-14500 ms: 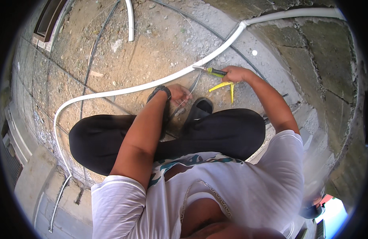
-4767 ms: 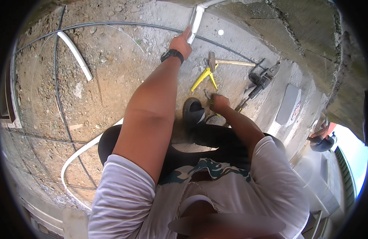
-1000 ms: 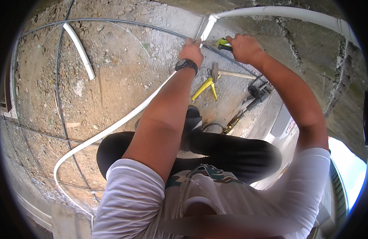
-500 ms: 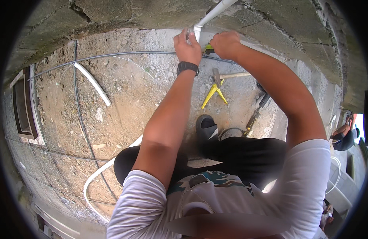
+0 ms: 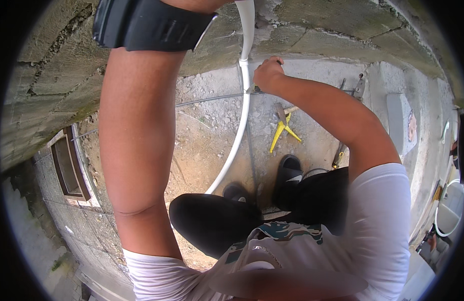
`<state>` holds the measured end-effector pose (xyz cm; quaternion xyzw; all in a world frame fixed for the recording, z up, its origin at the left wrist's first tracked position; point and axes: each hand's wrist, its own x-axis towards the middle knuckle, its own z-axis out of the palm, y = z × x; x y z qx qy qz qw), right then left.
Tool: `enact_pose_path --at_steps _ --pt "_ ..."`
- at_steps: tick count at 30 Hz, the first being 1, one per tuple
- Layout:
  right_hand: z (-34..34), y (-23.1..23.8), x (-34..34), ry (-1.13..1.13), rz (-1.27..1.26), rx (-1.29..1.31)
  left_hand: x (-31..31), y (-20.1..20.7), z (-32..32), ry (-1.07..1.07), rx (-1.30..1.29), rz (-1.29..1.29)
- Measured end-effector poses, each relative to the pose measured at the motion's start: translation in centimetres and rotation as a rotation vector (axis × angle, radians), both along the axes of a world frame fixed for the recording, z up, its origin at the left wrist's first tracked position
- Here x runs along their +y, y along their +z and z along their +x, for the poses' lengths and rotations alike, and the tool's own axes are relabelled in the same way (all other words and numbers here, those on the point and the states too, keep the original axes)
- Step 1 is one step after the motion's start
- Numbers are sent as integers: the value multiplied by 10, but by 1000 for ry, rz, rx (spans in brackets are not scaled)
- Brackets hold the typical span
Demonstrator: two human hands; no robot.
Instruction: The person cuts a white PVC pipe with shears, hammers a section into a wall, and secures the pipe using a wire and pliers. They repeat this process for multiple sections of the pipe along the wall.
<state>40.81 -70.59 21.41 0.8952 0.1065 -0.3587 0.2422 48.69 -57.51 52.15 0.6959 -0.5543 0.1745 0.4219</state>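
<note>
My left arm reaches up on the left, a black watch [image 5: 151,25] at its wrist. Only a sliver of my left hand [image 5: 204,4] shows at the top edge; its fingers are out of view. A white pipe [image 5: 247,30] comes down the wall to a white joint [image 5: 243,63]. Below the joint a white tube [image 5: 234,150] curves toward my knees. My right hand [image 5: 268,73] is closed beside the tube, just under the joint, round a small tool [image 5: 256,89] with a yellow-green part. Its kind is mostly hidden by the fingers.
On the ground lie a hammer [image 5: 282,114] and a yellow two-legged tool [image 5: 279,134]. A power tool [image 5: 338,154] is partly behind my right arm. Dark rods [image 5: 207,100] cross the gravel. A concrete wall [image 5: 322,40] rises ahead, and a grey block [image 5: 400,123] stands right.
My left hand has left the joint and risen to the top edge. The view has shifted up. A long white tube now runs below the joint. My right hand stays closed near it.
</note>
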Motion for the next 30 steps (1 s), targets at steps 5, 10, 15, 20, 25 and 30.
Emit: enact_pose_path --at_steps 5,10,15,20,25,30 --pt "-3 2 0 10 53 -63 -11 -3 0 60 -251 171" --pt "-7 5 -2 -22 95 -73 -36 -6 21 10 -289 215" --pt "-28 0 -1 -54 85 -130 -52 -22 32 -7 -461 258" --pt "-45 -18 -4 -129 114 -233 -51 -17 31 3 -520 335" --pt "-50 -20 -9 -162 158 -283 -51 -21 33 -13 -517 360" --pt "-56 -20 7 -134 103 -337 -50 -15 37 -35 -529 472"
